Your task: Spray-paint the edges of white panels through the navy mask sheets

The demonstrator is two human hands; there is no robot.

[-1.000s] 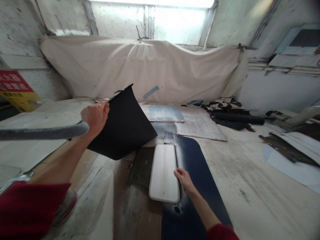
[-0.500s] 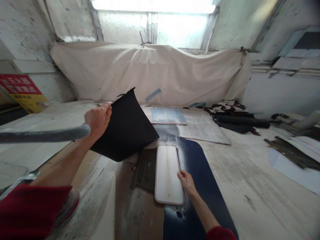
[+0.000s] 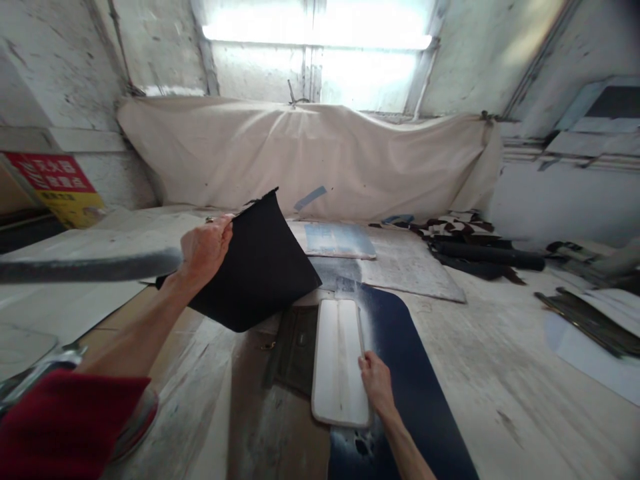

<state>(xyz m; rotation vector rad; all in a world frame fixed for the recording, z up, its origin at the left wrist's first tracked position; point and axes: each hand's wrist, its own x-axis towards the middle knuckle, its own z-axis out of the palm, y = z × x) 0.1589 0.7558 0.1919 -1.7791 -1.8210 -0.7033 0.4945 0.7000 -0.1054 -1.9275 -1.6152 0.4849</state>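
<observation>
My left hand (image 3: pixel 204 250) is closed on the upper edge of a black sheet (image 3: pixel 260 267) and holds it raised and tilted above the bench. My right hand (image 3: pixel 376 383) rests with curled fingers on the right edge of a long white rounded panel (image 3: pixel 337 360). That panel lies on the bench, partly over a dark blue rounded sheet (image 3: pixel 405 373). A dark greenish piece (image 3: pixel 295 347) lies just left of the white panel.
A cream cloth (image 3: pixel 310 153) drapes the back of the bench. A grey bar (image 3: pixel 85 267) crosses in front of my left arm. Dark rolls and scraps (image 3: pixel 480 253) lie at the back right, dark strips (image 3: pixel 590 320) at far right. A red-and-yellow sign (image 3: pixel 55 187) leans at left.
The view has shifted so everything sits lower and a little to the right. My right hand has slid a short way toward the near end of the white panel. The black sheet stays held up.
</observation>
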